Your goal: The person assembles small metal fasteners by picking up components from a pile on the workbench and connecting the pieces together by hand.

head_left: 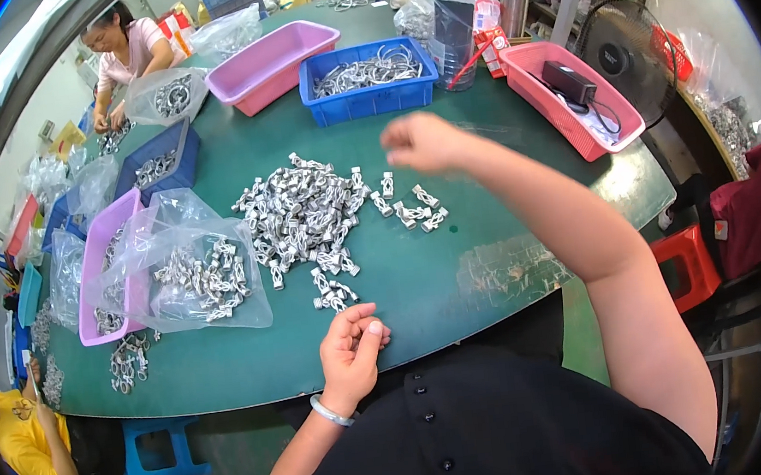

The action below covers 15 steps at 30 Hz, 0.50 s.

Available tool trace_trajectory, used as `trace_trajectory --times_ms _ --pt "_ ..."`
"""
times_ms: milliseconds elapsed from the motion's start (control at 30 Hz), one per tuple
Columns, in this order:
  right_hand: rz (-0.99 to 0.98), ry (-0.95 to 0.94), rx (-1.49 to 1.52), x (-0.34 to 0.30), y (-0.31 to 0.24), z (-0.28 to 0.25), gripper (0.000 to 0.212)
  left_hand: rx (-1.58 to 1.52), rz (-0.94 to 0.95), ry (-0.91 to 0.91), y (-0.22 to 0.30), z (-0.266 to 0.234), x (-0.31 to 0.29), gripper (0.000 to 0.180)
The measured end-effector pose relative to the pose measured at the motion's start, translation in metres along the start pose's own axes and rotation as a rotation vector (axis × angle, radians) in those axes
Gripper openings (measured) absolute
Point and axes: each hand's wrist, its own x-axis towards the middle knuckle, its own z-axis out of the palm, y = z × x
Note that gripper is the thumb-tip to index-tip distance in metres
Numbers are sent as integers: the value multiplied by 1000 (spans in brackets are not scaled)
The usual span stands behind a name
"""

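A large heap of small silver metal clasp-like pieces [299,211] lies on the green table [390,329]. My left hand [351,356], with a pale bangle [331,410] at its wrist, is at the near table edge, just below a few pieces [332,291] apart from the heap. Its fingers are curled and the thumb is pressed in; whatever they hold is hidden. My right hand [424,143] is raised over the table, right of the heap and beyond a small loose group of pieces [410,211]. Its fingers look bent but are blurred by motion.
Left of the heap lies a clear plastic bag [254,311] of similar pieces beside a lilac tray [92,314]. A blue bin of metal rings [371,104] and pink trays [265,64] [593,143] stand farther back. Two other people sit at the left, one far, one near.
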Motion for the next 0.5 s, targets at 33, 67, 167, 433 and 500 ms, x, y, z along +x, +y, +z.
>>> trace_trajectory --times_ms 33,67,167,433,500 --pt "28 -131 -57 -9 -8 9 31 -3 2 15 -1 -2 0 21" --pt "73 -182 -58 -20 -11 19 32 -11 -4 8 -1 -2 0 21" --pt "-14 -100 -204 -40 -19 39 29 -10 -11 -11 -1 -1 1 21" --pt "-117 63 -363 -45 -31 64 12 -9 7 -24 -1 0 -1 21" --pt "-180 128 -338 -47 -29 63 10 -9 -10 -29 0 1 -1 22"
